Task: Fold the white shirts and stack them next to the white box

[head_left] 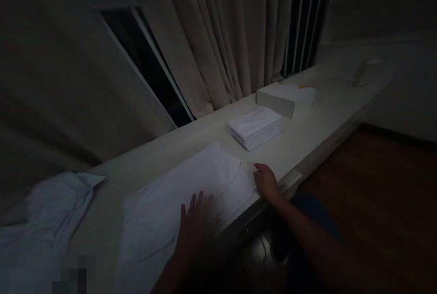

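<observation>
A large white cloth lies spread along the pale ledge, with a few creases and a folded part at its right end. My left hand rests on its near edge, fingers spread and slightly blurred. At the right-hand corner of the cloth, my right hand has its fingers curled together on the edge. Just beyond the cloth sits a neat stack of folded white cloths, apart from both hands.
Behind the stack stands a white box. A crumpled white cloth heap lies at the left of the ledge. Beige curtains hang along the back by dark window openings. The ledge's front edge drops to a brown floor.
</observation>
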### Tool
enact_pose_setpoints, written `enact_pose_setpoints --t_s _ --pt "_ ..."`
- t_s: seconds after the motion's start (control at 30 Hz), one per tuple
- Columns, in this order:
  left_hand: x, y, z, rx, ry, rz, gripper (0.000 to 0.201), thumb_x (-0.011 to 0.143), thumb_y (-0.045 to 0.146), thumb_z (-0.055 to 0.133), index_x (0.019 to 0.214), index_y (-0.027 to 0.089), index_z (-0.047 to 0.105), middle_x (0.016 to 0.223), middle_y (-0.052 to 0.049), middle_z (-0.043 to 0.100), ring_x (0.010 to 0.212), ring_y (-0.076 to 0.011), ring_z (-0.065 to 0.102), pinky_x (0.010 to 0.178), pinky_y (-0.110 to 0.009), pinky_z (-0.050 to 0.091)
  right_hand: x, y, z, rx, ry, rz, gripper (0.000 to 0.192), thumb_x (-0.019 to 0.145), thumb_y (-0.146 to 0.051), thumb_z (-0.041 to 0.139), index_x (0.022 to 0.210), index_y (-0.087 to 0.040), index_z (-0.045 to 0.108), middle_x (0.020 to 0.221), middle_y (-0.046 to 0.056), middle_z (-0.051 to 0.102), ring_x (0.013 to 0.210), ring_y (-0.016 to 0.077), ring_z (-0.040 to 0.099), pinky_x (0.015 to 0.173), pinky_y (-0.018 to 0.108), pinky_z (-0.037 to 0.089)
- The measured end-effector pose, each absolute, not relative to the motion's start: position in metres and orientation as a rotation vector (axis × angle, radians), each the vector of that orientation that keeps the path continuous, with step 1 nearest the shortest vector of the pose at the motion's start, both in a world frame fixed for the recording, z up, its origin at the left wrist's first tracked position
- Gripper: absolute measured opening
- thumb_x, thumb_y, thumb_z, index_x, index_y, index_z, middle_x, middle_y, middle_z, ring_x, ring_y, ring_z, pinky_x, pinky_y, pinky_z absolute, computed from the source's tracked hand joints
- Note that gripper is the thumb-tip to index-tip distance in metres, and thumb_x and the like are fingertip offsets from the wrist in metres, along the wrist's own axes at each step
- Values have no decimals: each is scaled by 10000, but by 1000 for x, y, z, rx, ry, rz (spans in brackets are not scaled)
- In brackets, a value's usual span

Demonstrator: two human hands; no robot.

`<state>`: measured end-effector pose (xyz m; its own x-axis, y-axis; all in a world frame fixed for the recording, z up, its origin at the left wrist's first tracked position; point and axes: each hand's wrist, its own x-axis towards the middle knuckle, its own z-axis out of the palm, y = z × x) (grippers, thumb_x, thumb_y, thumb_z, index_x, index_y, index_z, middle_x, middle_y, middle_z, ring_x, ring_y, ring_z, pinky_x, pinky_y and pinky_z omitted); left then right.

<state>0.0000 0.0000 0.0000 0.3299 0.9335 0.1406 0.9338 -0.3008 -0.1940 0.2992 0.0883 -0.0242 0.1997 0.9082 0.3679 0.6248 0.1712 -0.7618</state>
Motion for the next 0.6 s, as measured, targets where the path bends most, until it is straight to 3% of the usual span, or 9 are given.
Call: enact_pose_setpoints --t_s 0.23,0.4,0.53,0.6 --pt "-2 0 -25 -2396 -1791 35 603 950 500 305 1508 305 185 1594 -55 154 1461 -304 118 1123 -584 210 273 125 1 -1605 -1829 404 450 817 -50 476 1252 -100 583 1229 128 620 1152 207 543 1018 295 370" --pt "0 -2 -19 -2396 -1809 47 601 951 488 308 1508 300 185 1597 -57 136 1463 -299 104 1128 -580 203 264 161 5 -1638 -1900 496 525 786 6 454 1287 -113 558 1181 127 654 1098 206 591 962 287 404" --pt "4 -3 -13 -2404 -1834 70 609 947 500 315 1507 294 194 1596 -59 142 1463 -302 101 1127 -582 206 260 156 7 -1668 -1915 491 541 814 -42 478 1353 -87 483 1244 179 603 1153 257 551 980 358 398" --pt "5 -2 -13 -2411 -1836 76 613 945 507 320 1507 296 196 1595 -59 145 1463 -302 102 1127 -582 206 254 140 7 -1628 -1973 401 537 871 -126 479 1403 -83 419 1349 201 520 1254 290 464 1045 423 339"
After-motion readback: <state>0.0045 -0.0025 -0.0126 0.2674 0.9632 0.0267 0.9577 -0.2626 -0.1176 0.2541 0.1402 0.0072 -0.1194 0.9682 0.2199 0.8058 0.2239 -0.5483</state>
